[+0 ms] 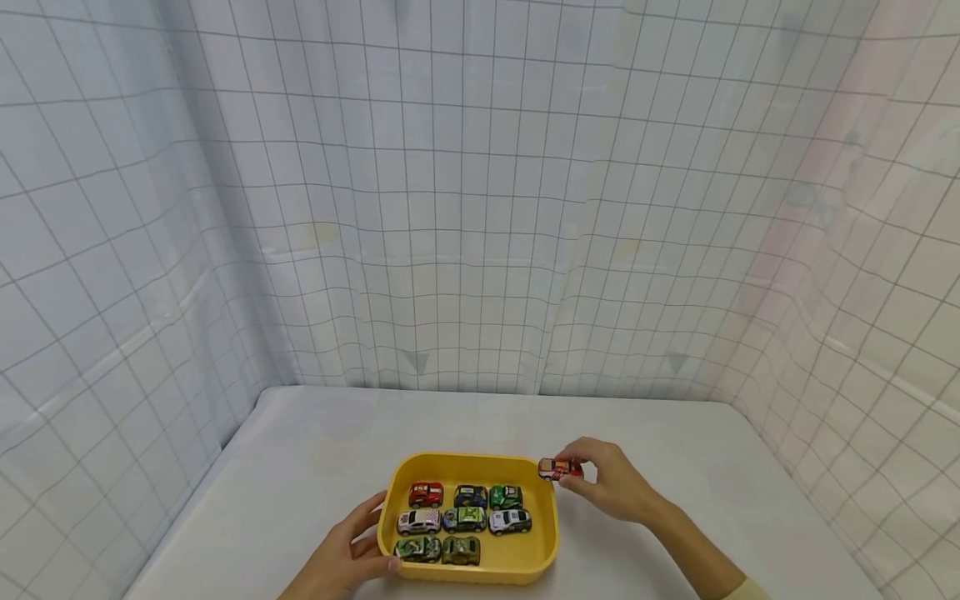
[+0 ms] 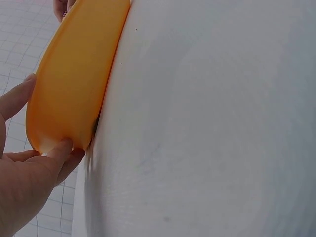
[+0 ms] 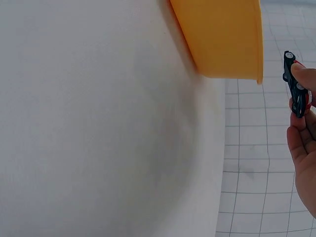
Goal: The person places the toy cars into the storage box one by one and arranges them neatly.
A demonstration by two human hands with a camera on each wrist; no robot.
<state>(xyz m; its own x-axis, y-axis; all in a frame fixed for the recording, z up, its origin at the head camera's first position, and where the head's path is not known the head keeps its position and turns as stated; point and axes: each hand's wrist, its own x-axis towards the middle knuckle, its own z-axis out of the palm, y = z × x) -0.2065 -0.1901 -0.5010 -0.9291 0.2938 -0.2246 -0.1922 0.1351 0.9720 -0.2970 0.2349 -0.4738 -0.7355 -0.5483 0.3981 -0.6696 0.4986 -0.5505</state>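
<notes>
A yellow plastic tray [image 1: 517, 575] stands on the white table with several small toy cars in it, set roughly in rows. At its left end my left hand [image 1: 348, 546] grips the tray, with the thumb at the near corner and the fingers along the side; the left wrist view shows this hand [image 2: 34, 173] against the tray wall [image 2: 79, 74]. My right hand [image 1: 611, 483] pinches a red, white and orange toy car [image 1: 555, 469] above the tray's far right corner. In the right wrist view the car's dark underside [image 3: 295, 86] shows between thumb and fingers.
Inside the tray are a red car [image 1: 426, 495], a green car [image 1: 506, 497], a white car [image 1: 511, 522] and camouflage cars [image 1: 461, 550]. White grid-patterned curtains [image 1: 480, 208] surround the white table [image 1: 322, 433] at the back and sides.
</notes>
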